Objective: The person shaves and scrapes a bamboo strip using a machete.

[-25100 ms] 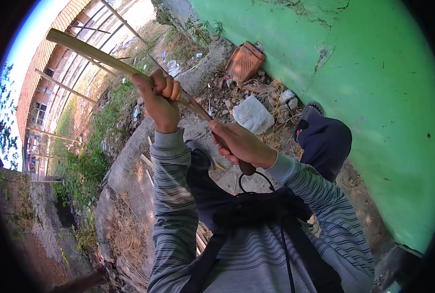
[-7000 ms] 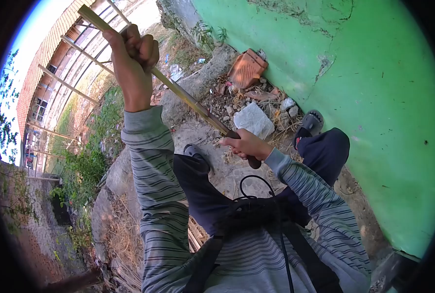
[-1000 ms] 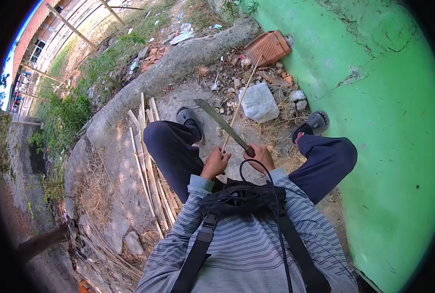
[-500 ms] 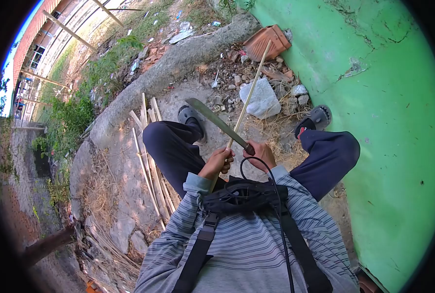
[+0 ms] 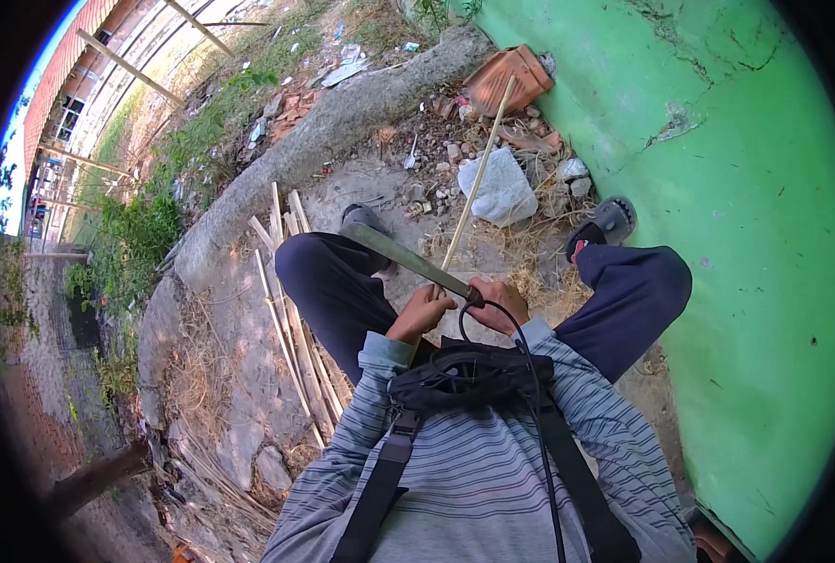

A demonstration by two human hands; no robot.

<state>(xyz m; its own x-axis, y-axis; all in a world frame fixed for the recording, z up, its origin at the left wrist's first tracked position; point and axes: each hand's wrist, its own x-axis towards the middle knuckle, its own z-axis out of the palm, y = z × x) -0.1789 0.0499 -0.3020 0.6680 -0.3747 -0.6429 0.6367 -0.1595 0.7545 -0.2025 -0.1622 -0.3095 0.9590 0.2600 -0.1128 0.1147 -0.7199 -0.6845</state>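
My left hand (image 5: 423, 313) is closed around the lower end of a long, thin bamboo strip (image 5: 475, 186), which points away from me. In my right hand (image 5: 499, 306) is the handle of a machete (image 5: 406, 259). Its long blade slants up to the left, over the strip just beyond my left fingers. Whether the edge touches the strip I cannot tell. Both hands are close together between my bent knees, in front of a black waist pouch (image 5: 474, 371) with a black cable.
Several bamboo strips (image 5: 296, 328) lie on the ground left of my leg. A whitish stone block (image 5: 498, 188) and an orange clay piece (image 5: 509, 80) sit ahead among rubble. A green wall (image 5: 755, 281) stands close on the right; a thick root-like ridge (image 5: 277, 169) curves along the left.
The machete blade has tilted so its flat side shows more, and it has come lower toward my left hand. My right hand has shifted slightly. The strip is still in my left hand.
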